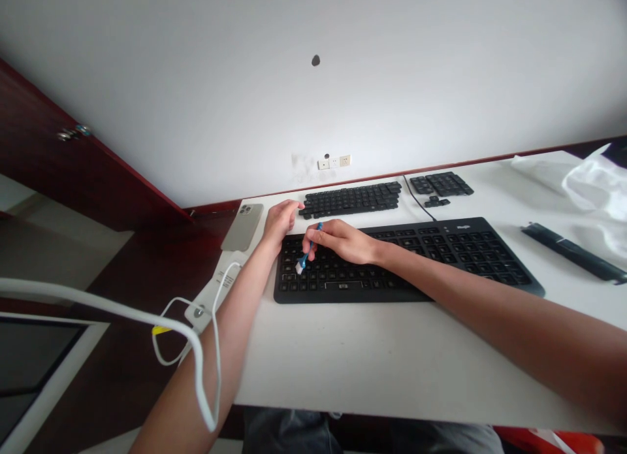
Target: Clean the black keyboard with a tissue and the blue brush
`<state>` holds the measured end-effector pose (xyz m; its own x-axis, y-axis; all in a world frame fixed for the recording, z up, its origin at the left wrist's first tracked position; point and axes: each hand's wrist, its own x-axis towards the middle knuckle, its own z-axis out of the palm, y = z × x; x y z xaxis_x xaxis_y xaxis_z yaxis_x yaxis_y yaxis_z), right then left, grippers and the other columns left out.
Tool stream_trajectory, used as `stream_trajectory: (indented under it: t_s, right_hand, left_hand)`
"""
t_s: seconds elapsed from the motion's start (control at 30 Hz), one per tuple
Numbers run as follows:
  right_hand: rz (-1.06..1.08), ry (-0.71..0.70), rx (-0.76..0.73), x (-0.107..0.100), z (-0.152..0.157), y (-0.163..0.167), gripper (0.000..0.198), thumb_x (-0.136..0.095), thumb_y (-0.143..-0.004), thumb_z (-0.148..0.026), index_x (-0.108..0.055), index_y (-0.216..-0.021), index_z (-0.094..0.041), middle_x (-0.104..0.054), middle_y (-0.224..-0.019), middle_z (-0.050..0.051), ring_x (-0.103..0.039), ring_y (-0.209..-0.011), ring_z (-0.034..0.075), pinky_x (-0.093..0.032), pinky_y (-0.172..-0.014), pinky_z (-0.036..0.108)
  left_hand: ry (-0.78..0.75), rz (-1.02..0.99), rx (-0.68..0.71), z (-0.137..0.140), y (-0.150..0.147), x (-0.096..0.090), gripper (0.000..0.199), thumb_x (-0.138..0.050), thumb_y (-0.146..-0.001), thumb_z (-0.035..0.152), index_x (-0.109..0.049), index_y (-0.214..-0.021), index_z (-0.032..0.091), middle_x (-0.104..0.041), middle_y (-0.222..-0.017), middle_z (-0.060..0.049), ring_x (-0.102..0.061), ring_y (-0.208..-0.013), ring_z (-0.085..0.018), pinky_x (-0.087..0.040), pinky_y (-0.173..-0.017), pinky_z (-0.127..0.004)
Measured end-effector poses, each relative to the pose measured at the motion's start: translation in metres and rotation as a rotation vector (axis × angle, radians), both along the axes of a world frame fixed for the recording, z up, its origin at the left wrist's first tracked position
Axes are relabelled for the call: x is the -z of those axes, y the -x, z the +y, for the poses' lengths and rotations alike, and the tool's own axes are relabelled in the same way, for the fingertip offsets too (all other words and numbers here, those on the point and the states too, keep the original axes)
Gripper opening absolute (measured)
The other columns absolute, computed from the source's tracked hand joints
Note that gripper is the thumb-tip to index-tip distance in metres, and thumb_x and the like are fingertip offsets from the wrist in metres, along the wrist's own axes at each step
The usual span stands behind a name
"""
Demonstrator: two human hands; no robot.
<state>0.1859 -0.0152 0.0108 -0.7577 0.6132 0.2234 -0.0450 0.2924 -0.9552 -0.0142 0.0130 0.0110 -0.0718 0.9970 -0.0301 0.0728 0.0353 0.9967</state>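
In the head view, my right hand [343, 240] is closed round the blue handle of a small brush [302, 263]. The brush's white bristles point down at the lower left of a black keyboard [353, 293], whose keycaps are off and whose key sockets show. My left hand [283, 221] rests by the keyboard's top left corner, holding nothing, its index finger stretched out and the other fingers partly hidden. That fingertip is at the left end of a block of loose black keycaps [353, 200] laid out behind the keyboard. More keycaps [448, 183] lie further right.
A phone [243, 227] lies at the desk's left edge, near a white power strip [213, 287]. A white cable [161, 313] hangs across my left forearm. To the right are a black plastic strip [573, 252] and a white plastic bag [595, 186]. The wall stands behind the desk.
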Motion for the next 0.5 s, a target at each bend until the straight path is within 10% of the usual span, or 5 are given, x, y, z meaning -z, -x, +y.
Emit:
stream_trajectory:
  t_s: [0.5]
  right_hand:
    - [-0.11,-0.283,0.028,-0.0046,-0.0104,0.0001,0.044,-0.043,-0.117,-0.043,-0.074,-0.1,-0.018,-0.08,-0.098,0.007,-0.074,-0.09,0.02,-0.054,-0.092,0.035]
  left_hand:
    - [-0.056,0.025,-0.013,0.0007,-0.0009,0.0013,0.024,-0.069,-0.08,0.04,-0.073,-0.082,0.016,-0.029,-0.053,0.009,-0.024,-0.048,-0.007,-0.017,-0.048,-0.025]
